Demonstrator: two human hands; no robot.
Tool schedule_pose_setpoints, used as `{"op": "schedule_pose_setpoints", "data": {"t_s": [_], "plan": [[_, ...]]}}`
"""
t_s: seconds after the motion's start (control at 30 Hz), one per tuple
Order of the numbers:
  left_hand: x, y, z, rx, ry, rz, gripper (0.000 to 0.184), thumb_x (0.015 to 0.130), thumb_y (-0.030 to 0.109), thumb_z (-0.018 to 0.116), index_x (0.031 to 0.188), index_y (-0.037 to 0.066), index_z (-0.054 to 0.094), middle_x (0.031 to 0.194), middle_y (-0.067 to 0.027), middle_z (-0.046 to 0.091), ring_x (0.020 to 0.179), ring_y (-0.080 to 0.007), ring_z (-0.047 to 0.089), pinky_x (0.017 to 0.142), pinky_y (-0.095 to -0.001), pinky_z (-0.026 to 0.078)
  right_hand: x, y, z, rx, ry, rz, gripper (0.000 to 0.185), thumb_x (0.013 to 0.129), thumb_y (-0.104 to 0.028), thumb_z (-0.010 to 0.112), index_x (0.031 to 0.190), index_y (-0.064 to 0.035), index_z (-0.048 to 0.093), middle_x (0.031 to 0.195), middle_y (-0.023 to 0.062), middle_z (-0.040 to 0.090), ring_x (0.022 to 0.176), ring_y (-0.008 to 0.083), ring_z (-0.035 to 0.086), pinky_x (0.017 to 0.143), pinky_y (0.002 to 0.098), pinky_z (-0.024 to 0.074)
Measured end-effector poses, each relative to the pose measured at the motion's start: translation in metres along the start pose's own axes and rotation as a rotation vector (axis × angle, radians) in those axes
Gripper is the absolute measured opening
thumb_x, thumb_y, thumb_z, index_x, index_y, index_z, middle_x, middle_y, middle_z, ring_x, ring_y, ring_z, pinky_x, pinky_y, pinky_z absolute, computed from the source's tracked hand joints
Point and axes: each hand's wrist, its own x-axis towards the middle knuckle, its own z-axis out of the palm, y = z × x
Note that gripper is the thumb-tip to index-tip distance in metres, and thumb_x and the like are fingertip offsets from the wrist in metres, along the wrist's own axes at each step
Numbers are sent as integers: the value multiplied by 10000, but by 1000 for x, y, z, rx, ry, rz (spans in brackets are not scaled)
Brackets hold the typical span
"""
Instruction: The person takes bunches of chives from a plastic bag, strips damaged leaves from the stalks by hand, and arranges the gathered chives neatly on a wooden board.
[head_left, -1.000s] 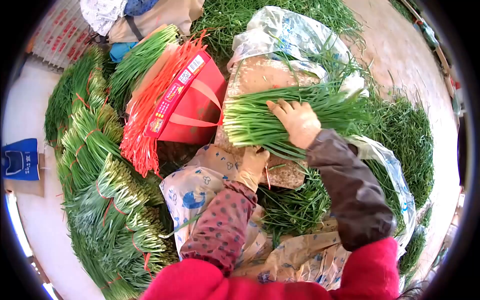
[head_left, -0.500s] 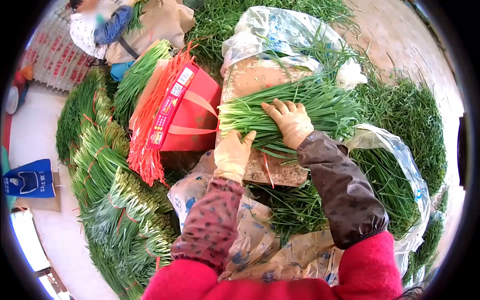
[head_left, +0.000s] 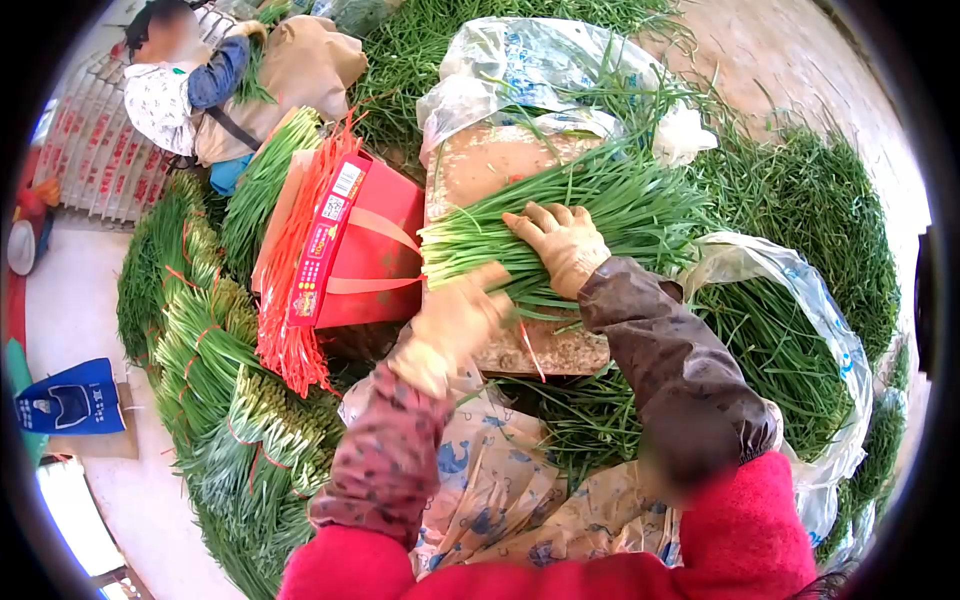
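A loose bunch of garlic chives (head_left: 620, 215) lies across a worn wooden board (head_left: 500, 165), pale cut ends to the left, leaves to the right. My right hand (head_left: 568, 248), in a tan glove, rests over the middle of the bunch with bent fingers curled onto the stalks. My left hand (head_left: 455, 325), gloved alike, is just below the pale ends; motion smears its fingers, and whether it touches the stalks is unclear. A red bag-like box (head_left: 375, 245) stands left of the board, with a bundle of red ties (head_left: 290, 270) along its side.
Tied chive bundles (head_left: 225, 400) are stacked at the left. Clear plastic bags (head_left: 560, 65) lie behind the board and, holding chives, at the right (head_left: 815, 290). Loose greens (head_left: 810, 215) heap beyond. Another person (head_left: 175, 90) sits at upper left; a blue bag (head_left: 70, 395) lies below.
My left hand has drawn slightly down and left from the pale ends, now blurred. My right hand stays on the chives. The view has shifted a little, showing more of the other person.
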Motion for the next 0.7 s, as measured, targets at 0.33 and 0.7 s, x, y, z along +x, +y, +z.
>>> {"op": "schedule_pose_setpoints", "data": {"t_s": [0.33, 0.7], "plan": [[93, -9, -4, -324, 206, -306, 145, 903, 135, 616, 951, 3, 651, 588, -83, 599, 363, -87, 393, 344, -250, 291, 3, -1, 4, -25, 7, 44, 703, 805, -96, 593, 1442, -257, 343, 1437, 65, 400, 1282, 256, 410, 1041, 415, 313], [-50, -1, 74, 740, -845, 284, 292, 778, 72, 577, 1051, 124, 665, 888, -142, 682, 829, -318, 669, 739, -410, 531, -3, 1, 3, 20, 85, 1, 793, 706, -33, 639, 1422, -235, 365, 1385, 68, 424, 1242, 273, 429, 1029, 412, 312]]}}
